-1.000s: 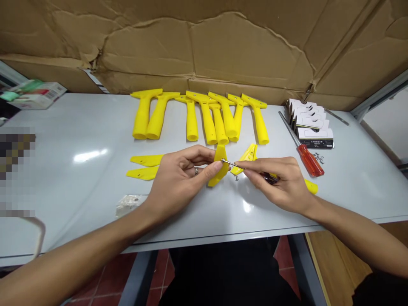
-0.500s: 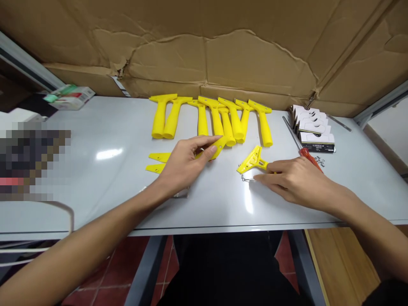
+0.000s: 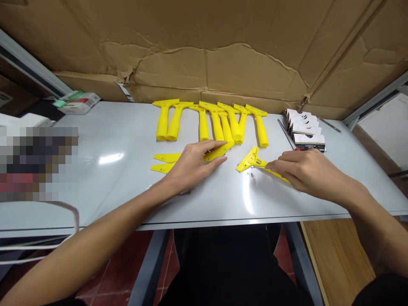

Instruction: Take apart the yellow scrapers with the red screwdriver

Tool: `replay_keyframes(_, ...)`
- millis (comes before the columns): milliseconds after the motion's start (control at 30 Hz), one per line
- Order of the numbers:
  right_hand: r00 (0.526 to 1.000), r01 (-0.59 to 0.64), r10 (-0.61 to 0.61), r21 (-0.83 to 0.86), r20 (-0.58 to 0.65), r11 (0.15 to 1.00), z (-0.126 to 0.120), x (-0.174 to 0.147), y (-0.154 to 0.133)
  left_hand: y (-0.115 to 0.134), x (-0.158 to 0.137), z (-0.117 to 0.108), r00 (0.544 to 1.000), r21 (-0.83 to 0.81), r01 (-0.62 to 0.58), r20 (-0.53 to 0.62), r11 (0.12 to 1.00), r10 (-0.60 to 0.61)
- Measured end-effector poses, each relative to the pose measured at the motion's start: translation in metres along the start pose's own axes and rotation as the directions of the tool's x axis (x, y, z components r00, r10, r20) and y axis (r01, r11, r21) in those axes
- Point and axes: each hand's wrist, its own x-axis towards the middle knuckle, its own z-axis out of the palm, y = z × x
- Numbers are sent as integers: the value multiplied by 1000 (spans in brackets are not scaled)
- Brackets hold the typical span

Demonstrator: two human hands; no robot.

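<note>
My left hand point(image 3: 196, 163) has its fingers along the far edge of a flat yellow plastic plate point(image 3: 219, 152) and its thumb by the near edge, low over the table. Two similar yellow plates point(image 3: 162, 168) lie partly under that hand. Closed fingers of my right hand point(image 3: 299, 165) pinch a thin metal rod point(image 3: 259, 167), whose far end the hand hides. Beneath it lies a yellow scraper handle point(image 3: 250, 160) with its wide head toward the middle; the grip passes under my fingers. A small screw point(image 3: 252, 174) sits beside the head.
Several yellow scraper handles point(image 3: 236, 125) lie in a row at the back, before a cardboard wall point(image 3: 204, 68). At right are stacked white-and-black card packs point(image 3: 307, 129) and a screwdriver point(image 3: 286, 132), partly covered by my right hand. A small box point(image 3: 79, 104) stands back left.
My left hand has lowered the yellow plate flatter and slightly right, its thumb moving away from the plate's face. My right hand has drawn the rod back; the screw now lies apart from it.
</note>
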Motion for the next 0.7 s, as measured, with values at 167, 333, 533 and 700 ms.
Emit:
replay_keyframes(167,978,-189,206,274,-33,943,-11,-5,25,1,-1,0,1000,5,2,-24,1000,-1)
replay_keyframes(333,982,-183,187,476,38,860,-3,-7,32,1,-2,-1,999,20,-42,-6,999,42)
replay_keyframes(533,992,-107,123,495,0,862,17,10,15,1,-6,3,860,-42,-473,195,880,472)
replay_keyframes(700,999,21,3,486,-50,874,23,25,1,-4,-11,20,727,3,-635,339,772,597)
